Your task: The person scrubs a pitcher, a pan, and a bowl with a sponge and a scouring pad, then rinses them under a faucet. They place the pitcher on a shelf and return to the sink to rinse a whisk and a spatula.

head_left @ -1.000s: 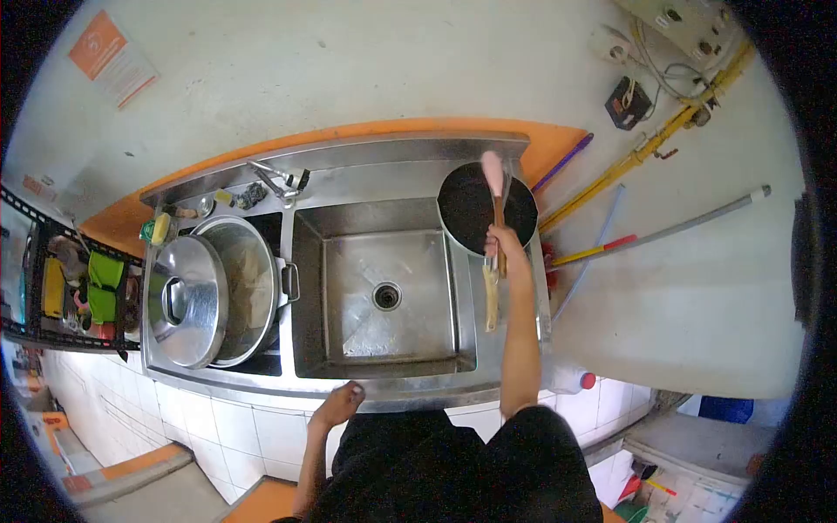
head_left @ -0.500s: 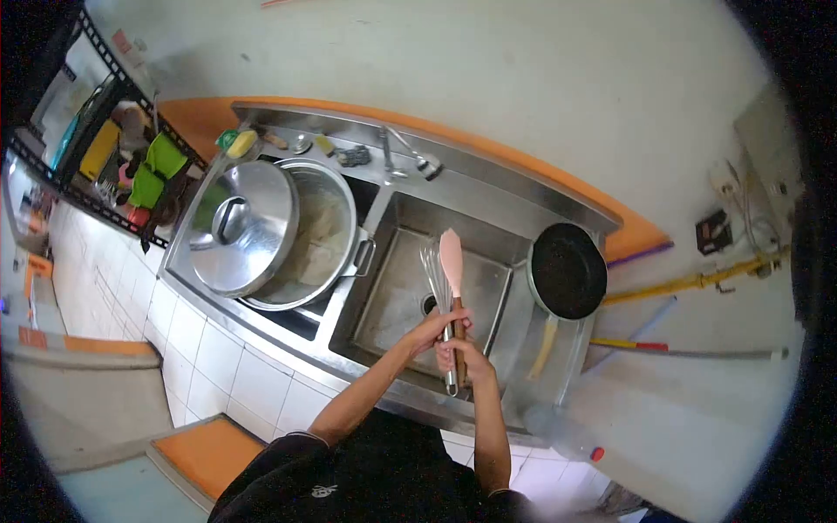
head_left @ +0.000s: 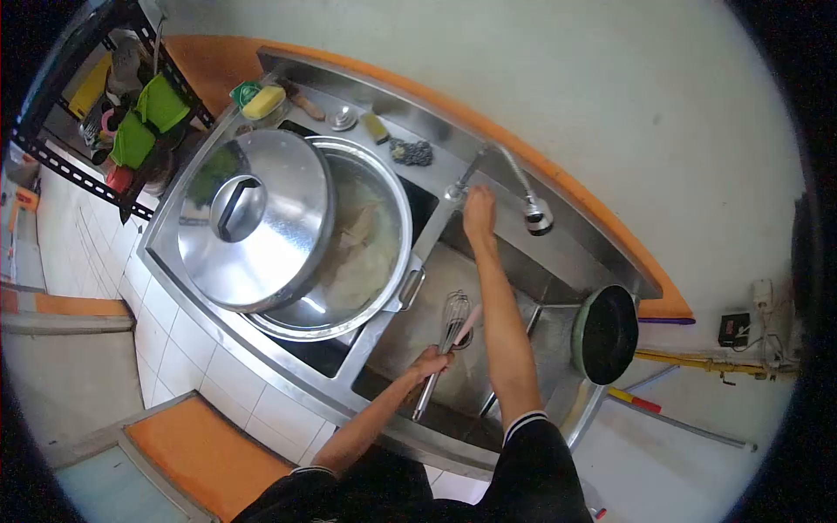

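Observation:
In the head view, my left hand [head_left: 431, 361] is closed around a metal balloon whisk [head_left: 452, 324] and a pink silicone spatula [head_left: 472, 321], held together low over the sink [head_left: 418, 301]. The spatula is partly hidden behind the whisk and my right forearm. My right hand [head_left: 479, 211] is stretched to the back of the sink and closed at the faucet [head_left: 456, 189]; the back of the hand hides the part it grips. The spray head [head_left: 538, 216] hangs on its hose to the right of that hand.
Left of the sink stands a large pot [head_left: 405, 235] of cloudy liquid, partly covered by a steel lid [head_left: 283, 240]. A frying pan [head_left: 608, 336] rests at the right. A yellow sponge [head_left: 264, 103] and steel wool [head_left: 411, 152] lie along the back ledge.
My right hand has let go of the utensils and reached forward to the faucet. My left hand keeps the whisk and spatula, now lower in the sink. The view has shifted closer.

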Motion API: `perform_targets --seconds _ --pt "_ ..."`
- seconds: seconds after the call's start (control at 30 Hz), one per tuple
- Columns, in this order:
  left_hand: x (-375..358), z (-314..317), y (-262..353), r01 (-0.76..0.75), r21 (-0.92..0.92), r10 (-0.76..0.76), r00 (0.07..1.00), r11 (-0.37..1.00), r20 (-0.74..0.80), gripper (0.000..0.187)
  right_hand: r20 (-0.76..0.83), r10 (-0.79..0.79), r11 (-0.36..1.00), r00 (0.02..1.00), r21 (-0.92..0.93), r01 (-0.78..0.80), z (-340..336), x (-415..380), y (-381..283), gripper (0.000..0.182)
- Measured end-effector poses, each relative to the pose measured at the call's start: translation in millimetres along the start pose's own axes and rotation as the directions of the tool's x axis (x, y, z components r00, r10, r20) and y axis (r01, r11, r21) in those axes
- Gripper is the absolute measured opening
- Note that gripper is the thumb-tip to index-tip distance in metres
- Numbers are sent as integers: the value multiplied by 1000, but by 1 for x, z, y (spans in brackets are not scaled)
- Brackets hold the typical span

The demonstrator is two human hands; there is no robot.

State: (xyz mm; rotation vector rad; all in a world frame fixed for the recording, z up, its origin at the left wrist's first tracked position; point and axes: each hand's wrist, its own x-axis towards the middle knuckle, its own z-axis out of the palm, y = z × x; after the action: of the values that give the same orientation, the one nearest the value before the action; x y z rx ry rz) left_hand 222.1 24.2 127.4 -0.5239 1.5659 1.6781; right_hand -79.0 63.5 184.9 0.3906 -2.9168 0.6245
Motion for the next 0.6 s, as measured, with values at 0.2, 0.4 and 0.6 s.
perform_targets --seconds 0.2,0.4,0.6 --pt "39 -9 -15 -32 -187 63 985 982 159 21 -200 -67 993 977 83 85 45 -49 12 38" --pt "103 4 3 -93 -233 147 962 968 228 23 129 609 251 782 904 -345 15 -150 70 32" --pt "154 27 21 62 -284 63 910 957 411 20 -240 677 439 696 890 -121 -63 -169 153 36"
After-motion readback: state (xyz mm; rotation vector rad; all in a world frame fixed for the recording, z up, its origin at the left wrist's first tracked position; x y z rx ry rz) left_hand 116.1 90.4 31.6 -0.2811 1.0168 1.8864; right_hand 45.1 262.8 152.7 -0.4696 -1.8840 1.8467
